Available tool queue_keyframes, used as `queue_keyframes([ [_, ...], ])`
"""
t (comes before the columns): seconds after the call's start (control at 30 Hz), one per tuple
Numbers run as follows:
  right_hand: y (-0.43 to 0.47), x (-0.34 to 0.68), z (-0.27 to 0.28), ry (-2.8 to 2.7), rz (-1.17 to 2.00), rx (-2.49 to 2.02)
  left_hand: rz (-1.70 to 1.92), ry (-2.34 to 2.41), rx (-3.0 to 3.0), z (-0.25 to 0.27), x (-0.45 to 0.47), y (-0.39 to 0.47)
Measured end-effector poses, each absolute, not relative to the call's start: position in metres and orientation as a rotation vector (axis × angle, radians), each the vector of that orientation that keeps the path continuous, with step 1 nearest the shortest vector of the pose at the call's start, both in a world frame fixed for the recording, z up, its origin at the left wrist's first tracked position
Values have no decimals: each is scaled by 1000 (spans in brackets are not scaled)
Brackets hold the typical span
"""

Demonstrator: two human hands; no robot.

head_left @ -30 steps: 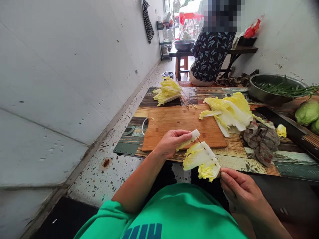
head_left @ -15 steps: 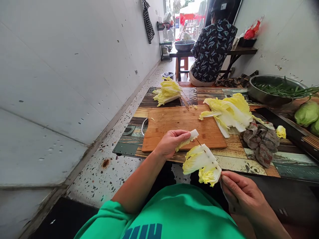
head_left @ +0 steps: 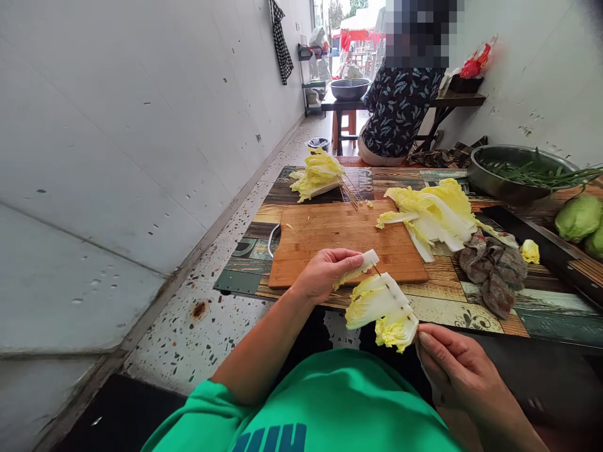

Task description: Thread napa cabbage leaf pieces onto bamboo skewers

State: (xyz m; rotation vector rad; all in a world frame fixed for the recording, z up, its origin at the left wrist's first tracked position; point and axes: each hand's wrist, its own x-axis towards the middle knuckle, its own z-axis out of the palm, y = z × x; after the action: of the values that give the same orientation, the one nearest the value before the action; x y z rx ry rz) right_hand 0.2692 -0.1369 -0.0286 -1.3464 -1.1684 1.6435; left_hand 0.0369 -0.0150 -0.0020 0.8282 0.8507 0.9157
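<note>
My left hand (head_left: 327,274) pinches a small cabbage leaf piece (head_left: 357,270), its white end sticking out past the thumb. A thin skewer (head_left: 377,269) meets that piece and runs through yellow-white cabbage leaves (head_left: 384,301) hanging between my hands. At the lower end, my right hand (head_left: 455,358) grips the skewer close to the leaves; the part inside the fingers is hidden. Behind my left hand lies a wooden cutting board (head_left: 330,232). Loose cabbage leaves (head_left: 436,210) rest at its right edge. Skewered cabbage (head_left: 318,172) is piled beyond the board, sticks pointing right.
On the right are a crumpled cloth (head_left: 494,267), a large knife (head_left: 522,229), a metal bowl of green stalks (head_left: 522,185) and a green vegetable (head_left: 578,216). A person (head_left: 400,110) sits at a farther table with a basin (head_left: 350,90). A wall (head_left: 117,138) stands left.
My left hand and its leaf piece have shifted slightly to the right, bringing the piece a little closer to the skewered leaves. My right hand stays nearly still.
</note>
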Motion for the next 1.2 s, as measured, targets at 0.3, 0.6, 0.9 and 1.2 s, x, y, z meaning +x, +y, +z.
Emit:
queue_keyframes([
  [0.3,-136,268,-29,-1169,1620,-1351,905,865,797,-3,36,-16],
  [0.6,-140,271,-33,-1145,1657,-1326,912,845,823,-2,37,-18],
  [0.9,-143,269,-27,-1119,1697,-1347,870,871,908,-1,37,-22],
  [1.2,-143,274,-44,-1139,1640,-1289,862,850,821,3,41,-26],
])
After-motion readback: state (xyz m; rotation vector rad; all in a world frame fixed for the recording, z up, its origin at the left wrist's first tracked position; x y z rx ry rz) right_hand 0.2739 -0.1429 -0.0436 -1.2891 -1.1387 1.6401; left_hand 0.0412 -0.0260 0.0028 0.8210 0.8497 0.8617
